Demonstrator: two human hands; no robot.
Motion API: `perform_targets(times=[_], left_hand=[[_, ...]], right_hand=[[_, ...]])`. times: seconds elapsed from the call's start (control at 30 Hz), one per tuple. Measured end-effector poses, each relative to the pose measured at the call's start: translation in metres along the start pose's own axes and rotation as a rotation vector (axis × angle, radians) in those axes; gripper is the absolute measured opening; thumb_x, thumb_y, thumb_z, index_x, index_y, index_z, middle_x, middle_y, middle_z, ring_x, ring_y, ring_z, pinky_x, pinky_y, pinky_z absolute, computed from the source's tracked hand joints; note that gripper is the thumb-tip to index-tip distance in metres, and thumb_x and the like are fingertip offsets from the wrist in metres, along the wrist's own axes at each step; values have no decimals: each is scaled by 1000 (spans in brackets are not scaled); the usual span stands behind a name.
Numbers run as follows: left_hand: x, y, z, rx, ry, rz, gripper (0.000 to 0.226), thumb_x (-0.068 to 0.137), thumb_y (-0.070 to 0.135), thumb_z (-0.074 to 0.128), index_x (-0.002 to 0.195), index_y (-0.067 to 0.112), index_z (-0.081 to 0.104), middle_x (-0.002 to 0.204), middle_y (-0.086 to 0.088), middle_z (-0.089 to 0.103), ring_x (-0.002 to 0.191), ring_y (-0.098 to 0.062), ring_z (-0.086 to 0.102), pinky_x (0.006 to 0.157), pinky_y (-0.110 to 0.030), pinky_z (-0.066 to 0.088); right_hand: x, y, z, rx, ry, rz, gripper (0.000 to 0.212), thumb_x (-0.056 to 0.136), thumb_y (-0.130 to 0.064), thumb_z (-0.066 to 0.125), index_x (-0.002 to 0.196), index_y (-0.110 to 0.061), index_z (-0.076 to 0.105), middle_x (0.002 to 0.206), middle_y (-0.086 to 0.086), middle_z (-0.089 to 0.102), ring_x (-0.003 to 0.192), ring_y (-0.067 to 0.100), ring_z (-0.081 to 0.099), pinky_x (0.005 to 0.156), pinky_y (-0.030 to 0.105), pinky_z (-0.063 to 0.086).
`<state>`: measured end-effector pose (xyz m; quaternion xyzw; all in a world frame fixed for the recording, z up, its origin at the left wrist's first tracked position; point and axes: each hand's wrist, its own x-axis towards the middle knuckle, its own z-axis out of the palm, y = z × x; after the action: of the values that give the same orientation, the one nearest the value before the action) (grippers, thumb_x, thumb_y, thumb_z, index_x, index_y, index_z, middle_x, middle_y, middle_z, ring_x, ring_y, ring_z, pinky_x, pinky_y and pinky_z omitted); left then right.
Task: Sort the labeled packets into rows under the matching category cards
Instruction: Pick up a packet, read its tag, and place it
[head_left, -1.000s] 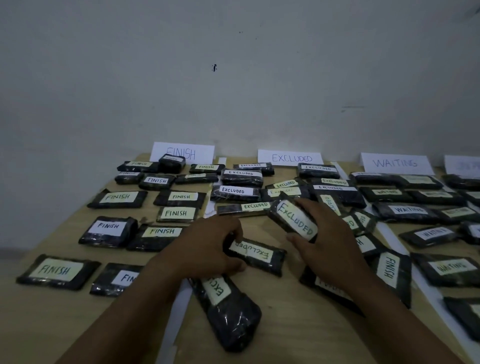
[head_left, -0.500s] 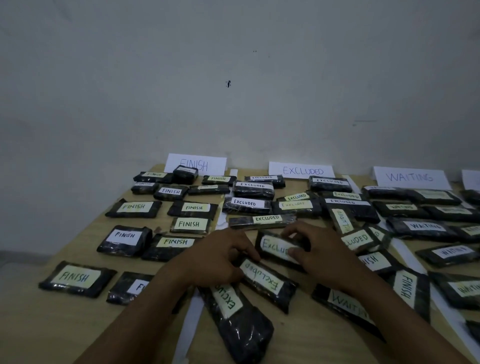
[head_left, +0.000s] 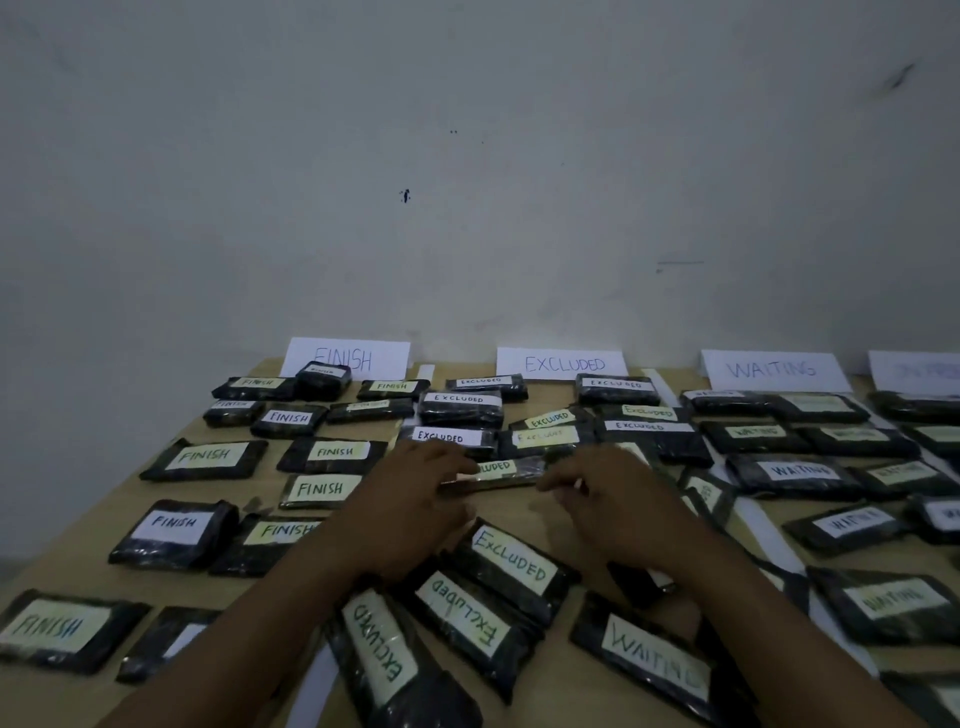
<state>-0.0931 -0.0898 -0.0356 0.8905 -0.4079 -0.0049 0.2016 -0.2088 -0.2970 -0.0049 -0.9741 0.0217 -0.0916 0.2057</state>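
Observation:
Black packets with handwritten labels lie on a wooden table (head_left: 511, 506) under white cards reading FINISH (head_left: 345, 358), EXCLUDED (head_left: 563, 364) and WAITING (head_left: 771, 370). My left hand (head_left: 410, 499) and my right hand (head_left: 608, 499) reach forward to the two ends of a thin EXCLUDED packet (head_left: 501, 472), fingertips pinching it low over the table. Just behind my wrists lie three more EXCLUDED packets: one angled (head_left: 511, 564), one upside down (head_left: 462, 618), one turned sideways (head_left: 379, 644). A WAITING packet (head_left: 649, 654) lies under my right forearm.
FINISH packets (head_left: 205, 457) fill the left column, WAITING packets (head_left: 800, 472) the right. White paper strips (head_left: 763, 525) divide the columns. A fourth card (head_left: 919, 370) is cut off at the right edge. A plain wall stands behind the table, whose left edge runs diagonally.
My right hand has set down the angled EXCLUDED packet. Both hands have moved forward onto the thin EXCLUDED packet.

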Motion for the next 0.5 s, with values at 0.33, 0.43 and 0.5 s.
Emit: perform_targets(times=[0.33, 0.43, 0.5], left_hand=[[16, 5, 7, 96, 44, 65, 41, 81, 52, 38, 103, 33, 68, 122, 22, 54, 113, -6, 41, 89, -27, 31], [17, 0, 8, 8, 66, 70, 34, 80, 48, 43, 95, 32, 69, 114, 20, 60, 107, -4, 44, 87, -27, 33], [16, -3, 12, -4, 87, 85, 34, 80, 49, 43, 94, 33, 69, 115, 22, 59, 108, -4, 43, 84, -27, 29]], right_hand=[[100, 54, -20, -168, -52, 83, 37, 95, -12, 46, 129, -21, 58, 134, 4, 57, 124, 20, 51, 102, 33, 40], [125, 57, -17, -149, -167, 110, 41, 92, -10, 51, 131, -22, 57, 138, 4, 54, 127, 20, 48, 106, 33, 38], [138, 57, -16, -197, -278, 115, 42, 90, -15, 58, 132, -23, 55, 135, 3, 55, 123, 20, 50, 104, 32, 39]])
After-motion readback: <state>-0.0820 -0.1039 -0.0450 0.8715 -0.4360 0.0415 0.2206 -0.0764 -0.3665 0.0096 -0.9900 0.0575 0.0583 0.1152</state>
